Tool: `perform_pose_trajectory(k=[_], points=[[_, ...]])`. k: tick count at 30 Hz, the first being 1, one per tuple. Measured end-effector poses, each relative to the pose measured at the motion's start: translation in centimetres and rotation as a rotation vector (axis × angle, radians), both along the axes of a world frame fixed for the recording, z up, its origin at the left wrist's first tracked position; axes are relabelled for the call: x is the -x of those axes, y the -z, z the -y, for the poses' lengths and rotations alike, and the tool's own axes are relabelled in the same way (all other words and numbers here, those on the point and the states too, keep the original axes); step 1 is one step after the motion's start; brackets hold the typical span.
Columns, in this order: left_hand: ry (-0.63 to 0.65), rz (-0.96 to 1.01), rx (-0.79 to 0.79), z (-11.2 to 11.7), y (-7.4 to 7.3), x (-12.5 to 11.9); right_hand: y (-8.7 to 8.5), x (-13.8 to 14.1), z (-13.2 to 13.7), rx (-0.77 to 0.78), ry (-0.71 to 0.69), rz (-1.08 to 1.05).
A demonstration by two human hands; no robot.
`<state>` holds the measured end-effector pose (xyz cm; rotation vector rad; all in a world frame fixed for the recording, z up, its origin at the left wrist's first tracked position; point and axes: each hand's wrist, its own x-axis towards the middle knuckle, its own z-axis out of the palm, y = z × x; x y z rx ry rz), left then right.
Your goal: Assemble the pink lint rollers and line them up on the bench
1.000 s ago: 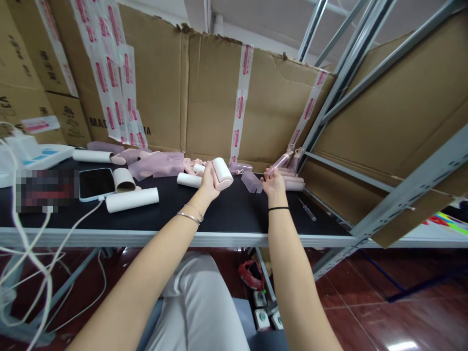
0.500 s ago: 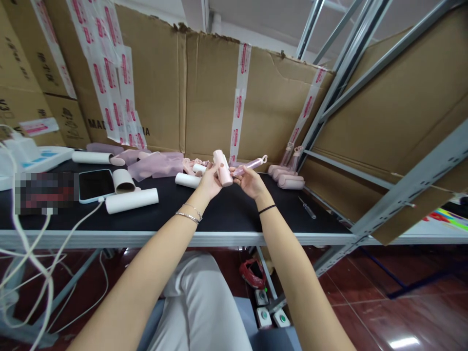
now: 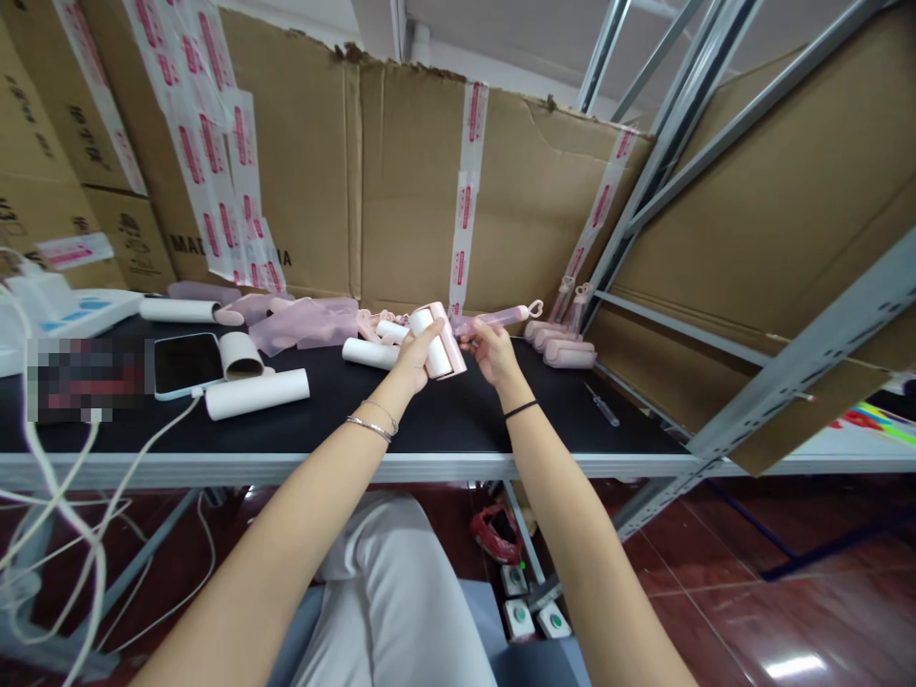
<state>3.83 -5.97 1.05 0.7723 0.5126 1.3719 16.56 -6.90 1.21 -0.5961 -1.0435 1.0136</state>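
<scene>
Above the black tabletop I hold a pink lint roller in both hands. My left hand (image 3: pixel 415 355) is closed around its head, where the white roll (image 3: pixel 431 345) shows beside the pink cover (image 3: pixel 449 342). My right hand (image 3: pixel 491 351) grips the translucent pink handle (image 3: pixel 505 318), which ends in a ring (image 3: pixel 535 308) pointing right. Whether handle and head are joined is hidden by my fingers. Just left of my left hand lies a white roll (image 3: pixel 368 353). Several finished-looking pink lint rollers (image 3: pixel 571 355) rest at the right back.
A small screwdriver (image 3: pixel 602 405) lies on the right. Leftward are pink handle parts (image 3: pixel 307 322), a phone (image 3: pixel 189 364) with a cable, and another white roll (image 3: pixel 258 393). Tall cardboard (image 3: pixel 407 191) stands behind the table, and a metal shelf post (image 3: pixel 759 382) rises at the right.
My left hand has turned the roller head, so the white roll now faces me instead of the pink cover. The handle in my right hand has shifted slightly right.
</scene>
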Motion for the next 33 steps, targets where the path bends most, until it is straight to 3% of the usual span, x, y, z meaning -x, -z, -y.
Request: perform_pose_trajectory(k=[10, 15, 22, 33], points=[[0.003, -0.058, -0.113, -0.1, 0.5, -0.1, 0.1, 0.8, -0.2, -0.021, 0.090, 0.028], [-0.021, -0.081, -0.185, -0.2, 0.7, -0.2, 0.3, 1.2, -0.6, 0.072, 0.231, 0.023], [-0.079, -0.075, -0.218, 0.0, 0.7, -0.3, 1.1, 2.0, -0.5, -0.010, 0.418, 0.130], [-0.168, -0.106, -0.227, 0.1, 0.7, -0.2, 1.3, 2.7, -0.4, 0.039, 0.347, 0.114]])
